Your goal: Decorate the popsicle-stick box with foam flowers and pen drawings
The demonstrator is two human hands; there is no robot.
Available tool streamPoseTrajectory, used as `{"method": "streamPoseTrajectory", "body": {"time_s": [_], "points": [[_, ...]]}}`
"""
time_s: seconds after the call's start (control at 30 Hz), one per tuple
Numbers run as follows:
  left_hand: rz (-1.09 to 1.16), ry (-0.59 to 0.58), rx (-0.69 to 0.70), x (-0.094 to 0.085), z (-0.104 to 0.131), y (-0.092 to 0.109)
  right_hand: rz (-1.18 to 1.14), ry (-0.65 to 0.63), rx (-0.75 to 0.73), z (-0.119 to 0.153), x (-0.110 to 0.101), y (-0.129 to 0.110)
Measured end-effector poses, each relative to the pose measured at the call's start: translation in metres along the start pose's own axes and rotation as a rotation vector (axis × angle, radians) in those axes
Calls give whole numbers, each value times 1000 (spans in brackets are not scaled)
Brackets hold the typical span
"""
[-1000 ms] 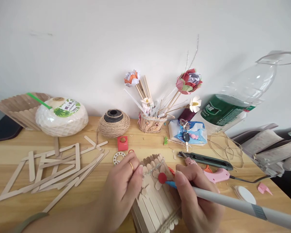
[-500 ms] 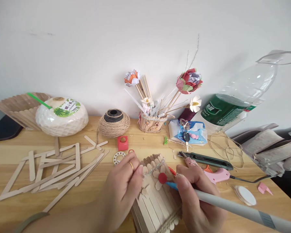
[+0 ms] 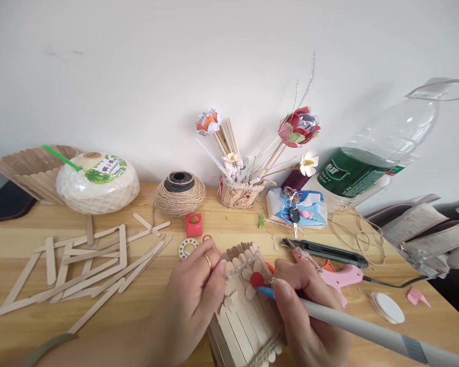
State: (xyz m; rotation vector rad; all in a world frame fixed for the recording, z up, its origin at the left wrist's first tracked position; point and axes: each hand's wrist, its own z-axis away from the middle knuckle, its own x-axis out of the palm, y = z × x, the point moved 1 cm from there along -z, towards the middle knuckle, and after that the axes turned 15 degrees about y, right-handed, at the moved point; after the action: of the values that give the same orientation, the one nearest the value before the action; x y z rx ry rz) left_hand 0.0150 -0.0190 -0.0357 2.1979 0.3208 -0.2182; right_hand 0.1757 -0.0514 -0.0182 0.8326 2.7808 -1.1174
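Observation:
A box-like piece made of wooden craft sticks (image 3: 245,316) stands tilted at the bottom centre, with a stick flower and a red round centre (image 3: 257,280) on its face. My left hand (image 3: 199,285) grips the upper left edge of this piece, a ring on one finger. Held in my right hand (image 3: 309,300) is a long grey pen (image 3: 367,329) with a blue tip part, which meets the edge of the red round. A silvery beaded trim runs across the piece near its top, and braided twine goes round its lower part.
Loose craft sticks (image 3: 95,275) lie at left. Behind are a coconut (image 3: 97,191), a twine spool (image 3: 179,196) and a stick pot (image 3: 240,193) with paper flowers. At right are a cutter (image 3: 329,252), a pink glue gun (image 3: 342,276) and a large bottle (image 3: 352,173).
My right hand has shifted slightly left and down with the pen, and its blue tip part now sits closer against the red round. My left hand has hardly moved.

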Motion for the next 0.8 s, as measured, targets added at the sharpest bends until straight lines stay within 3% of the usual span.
{"method": "streamPoseTrajectory", "body": {"time_s": [0.8], "points": [[-26, 4, -3, 0, -2, 2, 29, -3, 63, 2, -1, 2]]}}
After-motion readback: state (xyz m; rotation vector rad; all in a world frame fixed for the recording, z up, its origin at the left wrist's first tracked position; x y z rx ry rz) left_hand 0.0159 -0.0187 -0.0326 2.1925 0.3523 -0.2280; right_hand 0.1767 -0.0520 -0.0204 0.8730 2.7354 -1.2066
